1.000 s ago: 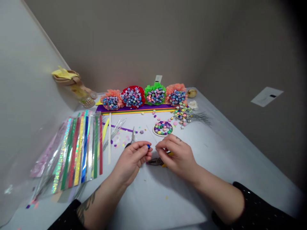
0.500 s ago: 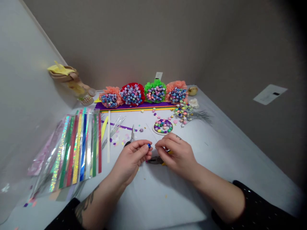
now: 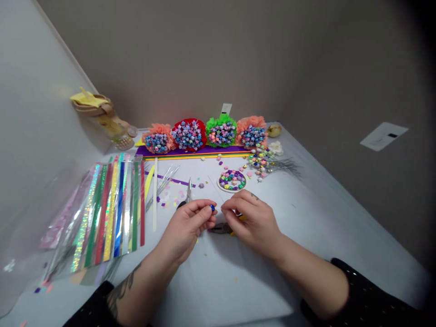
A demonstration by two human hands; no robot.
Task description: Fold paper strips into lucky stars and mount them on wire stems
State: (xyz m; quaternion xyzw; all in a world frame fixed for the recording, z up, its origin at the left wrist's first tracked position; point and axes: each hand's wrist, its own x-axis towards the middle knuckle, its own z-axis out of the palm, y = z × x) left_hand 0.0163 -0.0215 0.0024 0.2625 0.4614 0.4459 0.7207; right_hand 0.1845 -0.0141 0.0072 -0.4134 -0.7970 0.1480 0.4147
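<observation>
Between the thumb and fingers of my left hand (image 3: 187, 225) is a small shiny blue folded star (image 3: 212, 208). My right hand (image 3: 254, 222) is closed in a pinch on a thin wire (image 3: 215, 188), which slants up and to the left from the fingertips. The two hands face each other with a small gap between them. Below and partly behind the right hand lie pliers (image 3: 220, 228) with yellow handles. Scissors (image 3: 189, 190) rest just beyond the left hand, their handles partly hidden by it. A round dish (image 3: 220, 188) of colourful folded stars sits beyond the right hand.
Shiny paper strips (image 3: 109, 213) in clear sleeves cover the left side. Several star bouquets (image 3: 189, 134) in crepe paper line the back wall. Loose stars (image 3: 260, 159) and a bundle of wires (image 3: 284, 165) lie at the back right. Paper scraps (image 3: 166, 197) are scattered near the scissors.
Almost nothing differs. Both hands keep the same pinch, with the blue star and the wire in nearly the same place; the whole view has shifted very slightly.
</observation>
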